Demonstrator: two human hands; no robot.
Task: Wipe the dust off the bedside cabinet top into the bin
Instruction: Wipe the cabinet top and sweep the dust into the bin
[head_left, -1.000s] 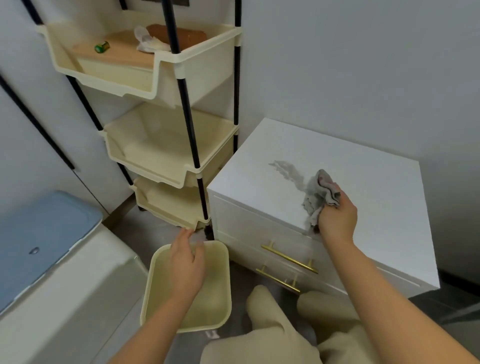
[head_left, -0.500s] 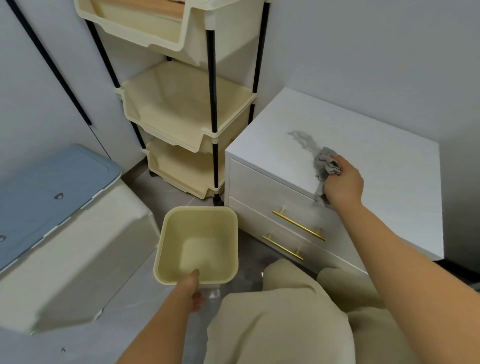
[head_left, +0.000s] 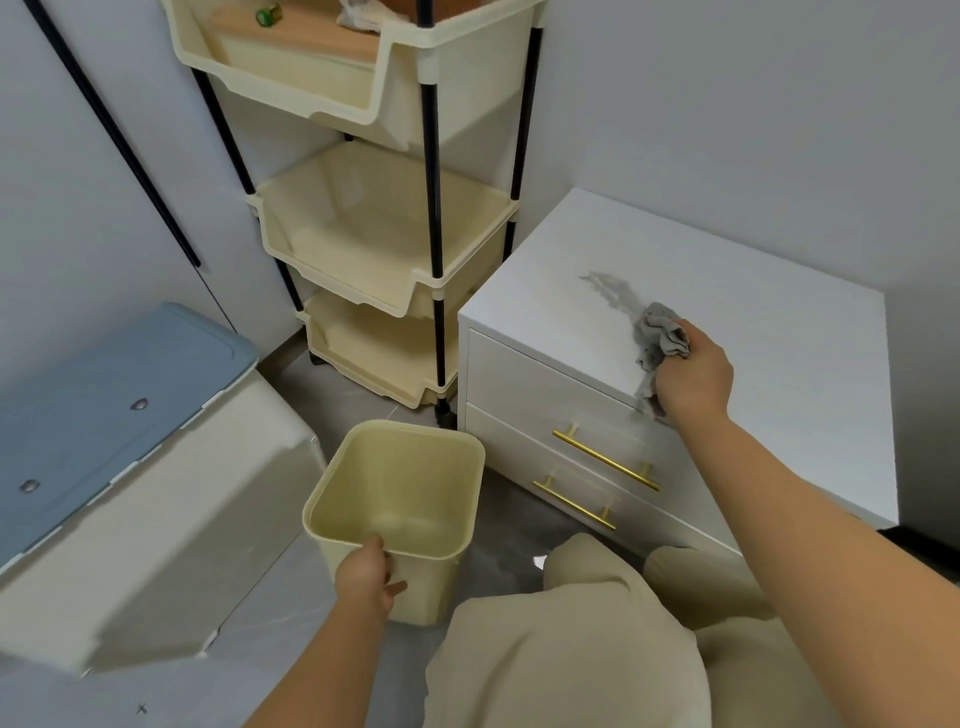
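The white bedside cabinet (head_left: 753, 332) stands at the right against the wall, with a streak of grey dust (head_left: 608, 291) on its top. My right hand (head_left: 693, 376) grips a crumpled grey cloth (head_left: 660, 340) at the front edge of the top, just below the dust streak. A pale yellow square bin (head_left: 400, 499) stands on the floor to the left of the cabinet's drawers. My left hand (head_left: 366, 577) holds the bin's near rim. The bin looks empty inside.
A three-tier cream trolley (head_left: 384, 234) with black posts stands left of the cabinet, small items in its top tray. A cream storage box with a blue lid (head_left: 104, 410) sits at the left. My knees (head_left: 571, 639) are close to the cabinet's gold drawer handles (head_left: 605, 460).
My left hand shifted from the bin's far rim to its near rim, and the bin now sits nearer the cabinet. My right hand drew the cloth to the top's front edge.
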